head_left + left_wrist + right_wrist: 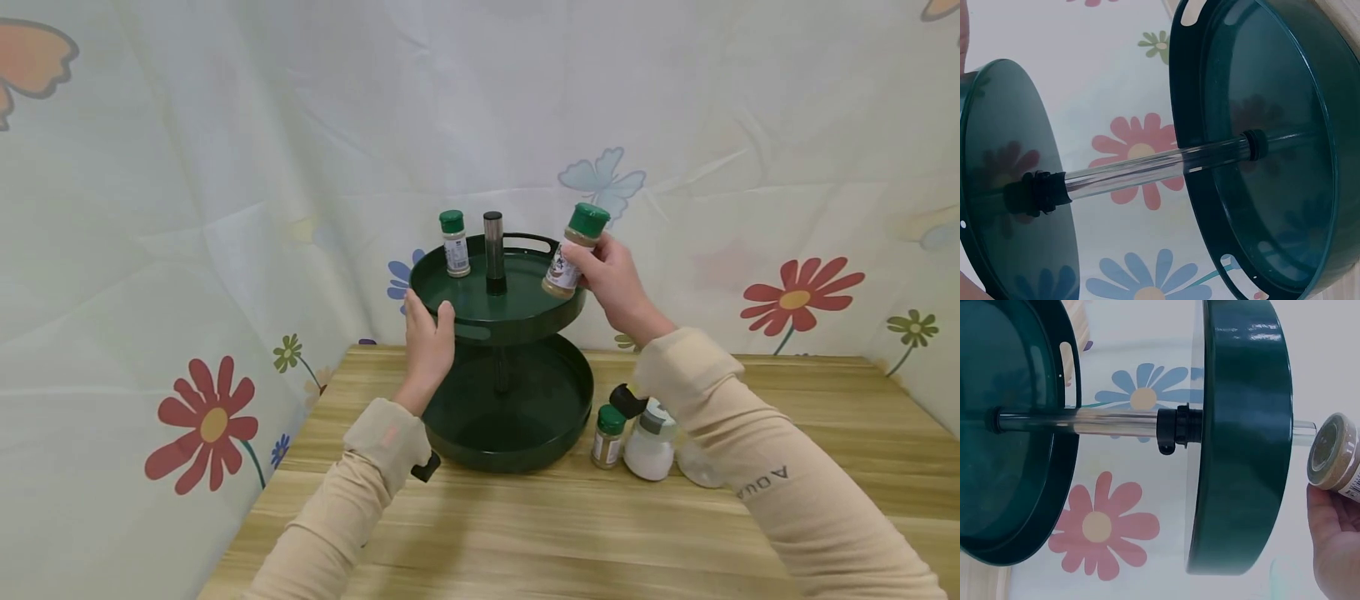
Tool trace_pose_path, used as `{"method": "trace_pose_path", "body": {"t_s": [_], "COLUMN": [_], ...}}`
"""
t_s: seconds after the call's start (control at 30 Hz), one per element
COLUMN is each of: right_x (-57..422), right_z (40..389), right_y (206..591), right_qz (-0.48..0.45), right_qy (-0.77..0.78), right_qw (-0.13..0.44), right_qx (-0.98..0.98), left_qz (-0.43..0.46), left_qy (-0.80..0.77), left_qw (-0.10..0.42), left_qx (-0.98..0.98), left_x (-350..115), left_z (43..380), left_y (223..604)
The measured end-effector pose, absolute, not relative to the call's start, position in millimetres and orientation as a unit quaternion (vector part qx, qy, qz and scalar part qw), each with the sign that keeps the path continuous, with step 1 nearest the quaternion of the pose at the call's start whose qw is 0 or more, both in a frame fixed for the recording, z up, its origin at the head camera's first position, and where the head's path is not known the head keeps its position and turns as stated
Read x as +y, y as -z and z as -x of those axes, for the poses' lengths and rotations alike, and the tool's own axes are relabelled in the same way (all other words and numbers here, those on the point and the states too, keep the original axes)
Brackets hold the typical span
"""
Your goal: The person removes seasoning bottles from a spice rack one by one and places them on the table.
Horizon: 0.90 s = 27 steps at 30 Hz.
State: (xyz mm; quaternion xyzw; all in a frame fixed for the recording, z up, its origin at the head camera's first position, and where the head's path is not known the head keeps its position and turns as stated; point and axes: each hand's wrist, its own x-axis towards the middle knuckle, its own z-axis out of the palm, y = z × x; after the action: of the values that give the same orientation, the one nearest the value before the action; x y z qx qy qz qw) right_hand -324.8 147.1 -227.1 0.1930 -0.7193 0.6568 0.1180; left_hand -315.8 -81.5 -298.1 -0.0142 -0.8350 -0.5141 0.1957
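A dark green two-tier round rack (510, 332) with a metal centre post stands on the wooden table. My right hand (617, 279) grips a green-capped spice jar (564, 265), tilted, over the right side of the upper tray; in the right wrist view the jar's base (1325, 450) shows beside that tray. My left hand (430, 340) rests against the upper tray's left front rim, fingers straight and thumb up. Another green-capped spice jar (457, 250) stands upright on the upper tray, left of the post. Nothing stands on the visible part of the lower tray (1285, 187).
Right of the rack on the table (525, 533) stand a small green-capped jar (607, 437), a white-filled jar (649, 450) with a grey-and-white lid, and a clear container (699, 465) partly behind my right sleeve. A flower-printed curtain (337, 167) hangs close behind.
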Motion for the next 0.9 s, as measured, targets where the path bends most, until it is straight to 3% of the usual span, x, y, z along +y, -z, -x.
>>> {"method": "trace_pose_path", "body": {"t_s": [0.9], "right_x": [207], "right_z": [299], "right_y": [247], "right_qz": [-0.243], "right_qy": [-0.637], "right_qw": [0.068], "right_qx": [-0.729], "left_qz": [0.006], "left_qy": [0.51], "left_qw": [0.204], "left_qx": [-0.836], "left_x": [-80], "left_z": [318], "left_y": [298]}}
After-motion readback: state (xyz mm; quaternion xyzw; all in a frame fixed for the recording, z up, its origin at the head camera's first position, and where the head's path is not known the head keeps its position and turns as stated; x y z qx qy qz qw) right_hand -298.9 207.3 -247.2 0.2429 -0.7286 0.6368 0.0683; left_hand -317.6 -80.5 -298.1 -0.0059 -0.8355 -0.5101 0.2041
